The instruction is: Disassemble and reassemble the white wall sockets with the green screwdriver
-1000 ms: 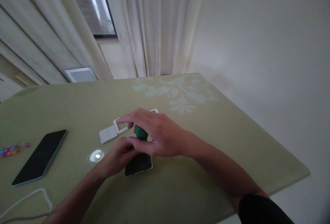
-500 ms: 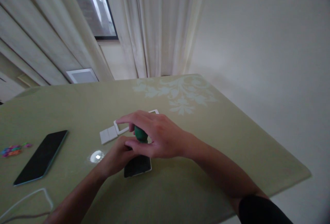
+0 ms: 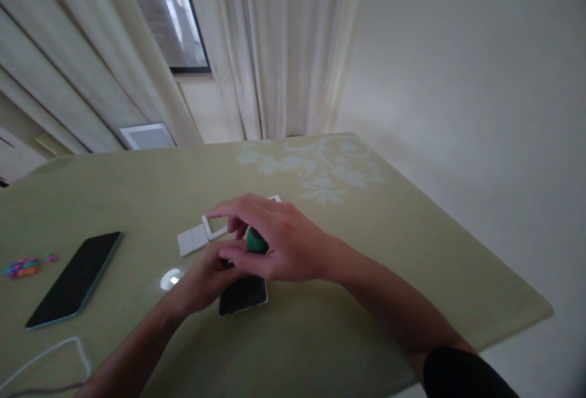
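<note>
My right hand (image 3: 286,242) curls over a green rounded knob (image 3: 257,240), its index finger stretched out to the left above it. Below the knob lies a flat black rectangular thing with a pale edge (image 3: 243,295). My left hand (image 3: 215,276) meets the right thumb beside the knob, over the black thing's far end. Its fingers are bent and partly covered, so what they grip cannot be made out. Just beyond the hands lies a white frame-like piece (image 3: 220,233), partly hidden. White flat tiles (image 3: 192,240) touch its left end.
On the left of the table (image 3: 366,325) lie a dark tablet or phone (image 3: 75,279), small colourful pieces (image 3: 24,267) and a white cable (image 3: 50,348). A shiny round spot (image 3: 171,279) shows left of my left wrist. Curtains (image 3: 293,50) and a wall bound the table.
The green knob has tilted or shifted slightly to the right under my right hand, and less of it shows. Both hands stay in nearly the same place.
</note>
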Action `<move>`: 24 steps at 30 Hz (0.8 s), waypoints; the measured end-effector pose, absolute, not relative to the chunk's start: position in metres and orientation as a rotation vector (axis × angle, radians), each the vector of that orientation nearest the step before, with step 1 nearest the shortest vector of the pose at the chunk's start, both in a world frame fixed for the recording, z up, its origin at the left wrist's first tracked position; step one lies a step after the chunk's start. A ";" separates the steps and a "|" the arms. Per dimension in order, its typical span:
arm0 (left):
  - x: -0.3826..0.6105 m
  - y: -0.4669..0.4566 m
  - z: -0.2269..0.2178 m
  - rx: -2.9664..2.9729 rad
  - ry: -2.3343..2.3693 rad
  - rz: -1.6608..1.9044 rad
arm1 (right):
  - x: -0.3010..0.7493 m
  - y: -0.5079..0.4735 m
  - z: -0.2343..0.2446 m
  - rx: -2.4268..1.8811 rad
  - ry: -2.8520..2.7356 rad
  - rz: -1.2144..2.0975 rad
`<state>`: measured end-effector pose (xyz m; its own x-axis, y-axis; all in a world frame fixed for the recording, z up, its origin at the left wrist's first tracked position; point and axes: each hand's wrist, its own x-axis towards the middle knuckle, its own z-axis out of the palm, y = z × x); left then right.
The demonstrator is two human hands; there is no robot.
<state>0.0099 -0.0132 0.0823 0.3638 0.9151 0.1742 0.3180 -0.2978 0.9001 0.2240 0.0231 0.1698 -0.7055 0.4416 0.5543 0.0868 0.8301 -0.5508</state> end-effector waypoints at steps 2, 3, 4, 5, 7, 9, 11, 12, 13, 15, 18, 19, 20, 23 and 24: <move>0.012 -0.015 0.085 1.785 1.122 0.937 | 0.224 0.023 0.170 -0.387 -2.307 0.635; 0.011 -0.016 0.085 1.775 1.119 0.915 | 0.224 0.023 0.169 -0.385 -2.311 0.625; 0.009 -0.017 0.084 1.772 1.102 0.878 | 0.224 0.023 0.169 -0.383 -2.315 0.620; 0.007 -0.018 0.082 1.775 1.082 0.842 | 0.224 0.023 0.168 -0.384 -2.319 0.621; 0.003 -0.019 0.077 1.804 1.061 0.803 | 0.224 0.024 0.168 -0.384 -2.322 0.641; 0.002 -0.018 0.072 1.830 1.095 0.796 | 0.223 0.023 0.167 -0.388 -2.321 0.659; 0.006 -0.018 0.070 1.806 1.162 0.804 | 0.222 0.023 0.166 -0.434 -2.332 0.625; 0.008 -0.018 0.069 1.782 1.199 0.818 | 0.221 0.022 0.165 -0.476 -2.347 0.595; 0.008 -0.019 0.070 1.763 1.237 0.834 | 0.221 0.022 0.165 -0.518 -2.365 0.561; 0.003 -0.022 0.070 1.788 1.285 0.826 | 0.223 0.022 0.165 -0.564 -2.379 0.505; -0.017 -0.031 0.066 1.992 1.293 0.663 | 0.227 0.024 0.167 -0.537 -2.278 0.484; -0.024 -0.034 0.064 2.052 1.274 0.599 | 0.228 0.024 0.168 -0.526 -2.228 0.484; -0.028 -0.037 0.061 2.086 1.251 0.553 | 0.229 0.025 0.168 -0.511 -2.189 0.492; -0.025 -0.043 0.051 2.084 1.212 0.550 | 0.226 0.024 0.165 -0.448 -2.163 0.532; -0.019 -0.045 0.049 2.069 1.217 0.566 | 0.223 0.023 0.162 -0.435 -2.173 0.541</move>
